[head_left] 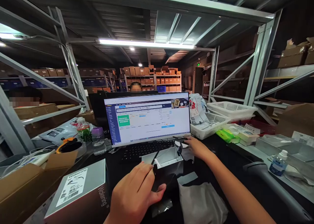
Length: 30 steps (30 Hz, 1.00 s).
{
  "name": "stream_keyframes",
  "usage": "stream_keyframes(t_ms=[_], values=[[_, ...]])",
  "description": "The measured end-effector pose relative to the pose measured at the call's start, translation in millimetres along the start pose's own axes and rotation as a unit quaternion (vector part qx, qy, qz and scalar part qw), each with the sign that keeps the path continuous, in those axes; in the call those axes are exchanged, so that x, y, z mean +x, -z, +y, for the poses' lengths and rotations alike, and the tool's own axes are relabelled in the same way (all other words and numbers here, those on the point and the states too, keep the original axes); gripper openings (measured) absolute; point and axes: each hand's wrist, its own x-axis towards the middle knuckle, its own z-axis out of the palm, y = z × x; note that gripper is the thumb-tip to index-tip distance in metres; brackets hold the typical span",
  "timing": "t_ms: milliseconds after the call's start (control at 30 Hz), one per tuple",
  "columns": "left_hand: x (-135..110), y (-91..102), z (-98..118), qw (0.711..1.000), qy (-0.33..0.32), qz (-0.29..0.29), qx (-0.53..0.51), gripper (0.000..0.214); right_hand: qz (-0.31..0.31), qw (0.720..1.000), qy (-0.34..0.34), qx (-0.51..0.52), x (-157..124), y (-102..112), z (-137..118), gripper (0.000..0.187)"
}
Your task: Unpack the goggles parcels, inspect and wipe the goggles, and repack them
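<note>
My left hand (134, 193) is closed around a black object (162, 178) with a thin black cord or strap running up from it, held low in front of me. Just beyond it stands a small open grey box (166, 157) on the black desk. My right hand (196, 147) reaches forward past the box and rests, fingers curled, on something white beside the keyboard (144, 149); what it holds is hidden. A monitor (147, 117) showing a web page stands behind the keyboard.
A grey labelled box (80, 191) and an open carton (26, 181) lie at the left. Bottles (98, 137) and a yellow tool (67, 144) sit left of the monitor. White baskets (220, 116) and green packets (228, 135) are at right. Grey bag (201, 204) lies near. Two other people sit behind.
</note>
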Motion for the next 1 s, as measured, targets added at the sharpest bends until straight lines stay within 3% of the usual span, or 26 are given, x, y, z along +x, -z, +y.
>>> stream_keyframes(t_ms=[167,200,267,333,433,500,533,600,700,800,933,1000], values=[[-4.9,-1.1,-4.0,1.0,0.026,-0.002,0.006,0.01,0.014,0.999,0.043,0.002,-21.7,37.5,-39.6,0.03],[-7.3,-1.7,-4.5,0.998,0.058,0.003,-0.004,0.01,0.006,0.998,0.062,0.013,-30.5,44.0,-51.1,0.026],[-11.9,-3.2,-5.6,0.98,0.187,0.014,-0.063,0.011,-0.007,0.991,0.119,0.061,-50.1,51.0,-76.8,0.023],[-14.1,-5.0,-7.2,0.909,0.375,0.023,-0.177,0.016,0.009,0.975,0.191,0.115,-69.4,48.1,-103.9,0.036],[-10.7,-7.0,-10.5,0.729,0.59,0.071,-0.341,0.031,0.064,0.948,0.303,0.079,-91.7,28.3,-139.2,0.058],[-5.6,-6.9,-11.9,0.631,0.654,0.113,-0.401,0.042,0.114,0.926,0.358,-0.025,-99.8,12.7,-154.8,0.058],[-3.0,-6.4,-12.0,0.598,0.672,0.121,-0.421,0.047,0.147,0.912,0.376,-0.076,-101.7,6.9,-159.6,0.053],[0.3,-5.0,-11.0,0.564,0.684,0.095,-0.452,0.056,0.22,0.88,0.396,-0.142,-101.6,2.7,-163.2,0.037],[-1.6,-4.7,-7.8,0.573,0.639,-0.005,-0.513,0.068,0.306,0.852,0.391,-0.165,-94.1,16.5,-154.8,0.022],[-9.8,-7.8,-2.3,0.602,0.559,-0.084,-0.564,0.071,0.356,0.86,0.335,-0.146,-83.2,41.3,-133.0,0.02],[-15.4,-11.4,12.0,0.672,0.456,-0.2,-0.548,0.036,0.41,0.888,0.195,-0.077,-75.2,58.7,-90.0,0.019],[-12.6,-14.5,22.6,0.715,0.406,-0.242,-0.514,0.021,0.392,0.914,0.1,-0.009,-77.9,56.4,-66.5,0.022]])
